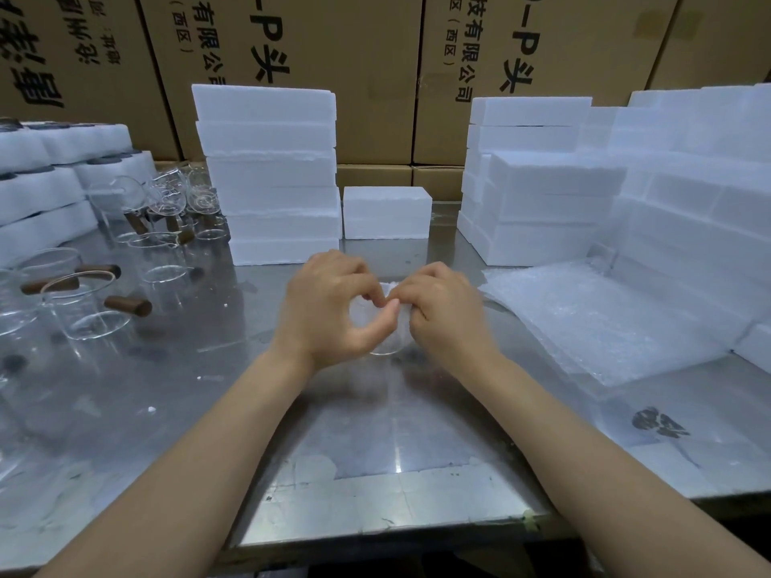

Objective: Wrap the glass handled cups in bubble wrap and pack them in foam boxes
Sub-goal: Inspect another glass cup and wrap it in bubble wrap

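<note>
Centre of frame: both hands meet over one glass cup (381, 348) standing on the steel table (375, 431); only its lower rim shows below the palms. The left hand (329, 310) curls round the cup with thumb and forefinger pinching a fold of bubble wrap (388, 287) at the top; the right hand (442, 310) pinches the same fold from the other side, fingers curled

Step in hand, by my reading: closing the wrap over the cup mouth. To do it well: keep the wrap taut, tuck loose ends inward, cover the handle, don't squeeze the glass

Spare wrap sheets (605, 323) lie at centre right. Unwrapped cups with wooden handles (83, 302) wait at left. Foam boxes (271, 173) are stacked at upper centre, one single box (386, 212) just behind the hands, more stacks (542, 202) at right. Cardboard cartons (333, 56) fill the top
</note>
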`<state>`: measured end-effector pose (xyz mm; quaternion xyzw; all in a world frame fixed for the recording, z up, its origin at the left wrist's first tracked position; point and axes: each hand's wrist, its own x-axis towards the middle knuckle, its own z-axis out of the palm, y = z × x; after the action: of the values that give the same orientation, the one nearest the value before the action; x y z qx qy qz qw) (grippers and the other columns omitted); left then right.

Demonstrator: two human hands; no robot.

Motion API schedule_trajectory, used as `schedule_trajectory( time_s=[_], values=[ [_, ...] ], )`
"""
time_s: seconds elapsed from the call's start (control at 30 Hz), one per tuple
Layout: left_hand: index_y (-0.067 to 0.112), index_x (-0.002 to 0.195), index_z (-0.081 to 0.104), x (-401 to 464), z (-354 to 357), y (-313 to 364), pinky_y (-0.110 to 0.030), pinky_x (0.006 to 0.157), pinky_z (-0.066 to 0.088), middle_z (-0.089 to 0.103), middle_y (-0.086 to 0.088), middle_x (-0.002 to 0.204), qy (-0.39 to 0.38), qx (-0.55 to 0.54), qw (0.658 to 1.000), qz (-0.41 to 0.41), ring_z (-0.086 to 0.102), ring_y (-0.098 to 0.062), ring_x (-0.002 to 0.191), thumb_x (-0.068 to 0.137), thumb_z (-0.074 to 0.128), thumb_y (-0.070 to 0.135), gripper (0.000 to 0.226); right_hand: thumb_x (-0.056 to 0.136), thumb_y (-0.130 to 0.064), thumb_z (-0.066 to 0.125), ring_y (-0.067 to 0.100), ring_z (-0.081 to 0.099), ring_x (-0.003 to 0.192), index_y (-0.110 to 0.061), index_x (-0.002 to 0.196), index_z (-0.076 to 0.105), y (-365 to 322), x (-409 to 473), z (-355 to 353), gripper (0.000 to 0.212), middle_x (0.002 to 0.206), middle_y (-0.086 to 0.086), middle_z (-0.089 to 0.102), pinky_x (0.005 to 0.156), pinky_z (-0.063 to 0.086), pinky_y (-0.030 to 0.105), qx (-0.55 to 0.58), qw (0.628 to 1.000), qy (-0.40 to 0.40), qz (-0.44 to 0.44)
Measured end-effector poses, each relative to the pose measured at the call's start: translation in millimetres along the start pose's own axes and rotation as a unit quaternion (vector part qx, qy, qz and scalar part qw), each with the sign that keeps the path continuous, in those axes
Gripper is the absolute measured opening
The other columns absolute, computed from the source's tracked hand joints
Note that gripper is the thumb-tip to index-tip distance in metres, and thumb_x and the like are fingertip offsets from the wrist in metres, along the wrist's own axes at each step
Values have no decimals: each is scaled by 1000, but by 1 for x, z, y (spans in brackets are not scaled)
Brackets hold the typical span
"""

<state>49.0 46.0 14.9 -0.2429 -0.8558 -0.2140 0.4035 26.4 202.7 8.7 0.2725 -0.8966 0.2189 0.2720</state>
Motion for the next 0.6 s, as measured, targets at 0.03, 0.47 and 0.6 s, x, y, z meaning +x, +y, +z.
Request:
schedule_trajectory(
  time_s=[0.03,0.47,0.6],
  values=[
    [13,60,66,-1,-2,1,-31,60,39,57,3,60,22,-11,1000,2,49,-20,58,79,52,39,35,79,3,47,22,52,102,-15,95,75,0,1,1,37,95,-2,72,81,27,28,-9,1000,-12,-3],
    [14,59,62,-4,4,8,-25,48,36,56,1,64,-26,18,999,23,51,-18,55,78,49,40,35,78,-12,49,16,44,97,-28,73,49,-6,3,2,18,73,-14,47,73,13,23,-108,990,-81,-26],
    [13,58,63,-6,7,7,-26,49,37,59,1,56,-42,28,999,19,55,-23,53,77,45,39,37,78,-13,49,16,44,99,-25,79,59,-4,4,4,15,78,-12,53,76,14,24,-119,988,-93,-24]
  ],
)
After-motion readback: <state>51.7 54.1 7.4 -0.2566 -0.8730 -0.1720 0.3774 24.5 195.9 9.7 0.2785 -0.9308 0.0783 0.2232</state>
